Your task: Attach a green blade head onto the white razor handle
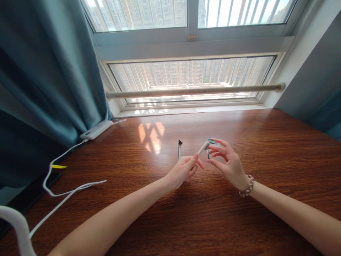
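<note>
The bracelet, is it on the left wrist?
No, the bracelet is around the wrist of the right hand.

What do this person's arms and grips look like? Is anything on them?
The left arm and right arm are slim, with no sleeves in view. The left grip and right grip wear no gloves. A chunky bracelet in brown and pale tones circles the right wrist; none shows on the left.
</note>
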### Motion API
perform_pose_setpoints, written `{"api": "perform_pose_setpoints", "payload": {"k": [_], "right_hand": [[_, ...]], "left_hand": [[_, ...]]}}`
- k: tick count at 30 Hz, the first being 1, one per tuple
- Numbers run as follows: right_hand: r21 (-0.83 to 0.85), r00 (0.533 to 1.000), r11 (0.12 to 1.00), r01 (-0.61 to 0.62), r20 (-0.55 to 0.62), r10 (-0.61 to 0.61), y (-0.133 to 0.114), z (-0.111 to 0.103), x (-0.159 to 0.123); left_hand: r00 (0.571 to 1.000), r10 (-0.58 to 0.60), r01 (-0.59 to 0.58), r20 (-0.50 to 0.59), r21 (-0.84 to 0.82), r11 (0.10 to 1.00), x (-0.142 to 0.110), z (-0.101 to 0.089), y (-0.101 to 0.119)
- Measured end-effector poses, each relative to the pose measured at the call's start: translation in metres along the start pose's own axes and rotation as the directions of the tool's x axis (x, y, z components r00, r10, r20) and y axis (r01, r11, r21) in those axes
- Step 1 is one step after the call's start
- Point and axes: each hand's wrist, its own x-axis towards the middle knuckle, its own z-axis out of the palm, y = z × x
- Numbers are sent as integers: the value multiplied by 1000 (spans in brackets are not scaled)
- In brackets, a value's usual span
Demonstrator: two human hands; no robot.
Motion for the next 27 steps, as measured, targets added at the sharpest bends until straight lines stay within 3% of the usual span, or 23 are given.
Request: {"api": "perform_pose_setpoints", "payload": {"k": [5, 10, 15, 20, 27], "right_hand": [[24, 999, 1000, -14, -31, 15, 0, -1, -2], [43, 1000, 999, -4, -18, 5, -2, 0, -2], [61, 998, 997, -38, -46, 41, -4, -1, 0], [62, 999, 997, -37, -34, 39, -6, -1, -1], [108, 993, 991, -80, -79, 89, -6, -2, 3]], "left_hand": [[997, -73, 72, 23, 57, 996, 1, -2, -1], [999, -37, 37, -27, 23, 999, 1, -2, -2], [998, -63, 62, 20, 43, 997, 0, 0, -1], [996, -41, 45, -80, 49, 998, 1, 0, 0], [996, -89, 87, 32, 49, 995, -1, 2, -1]]}}
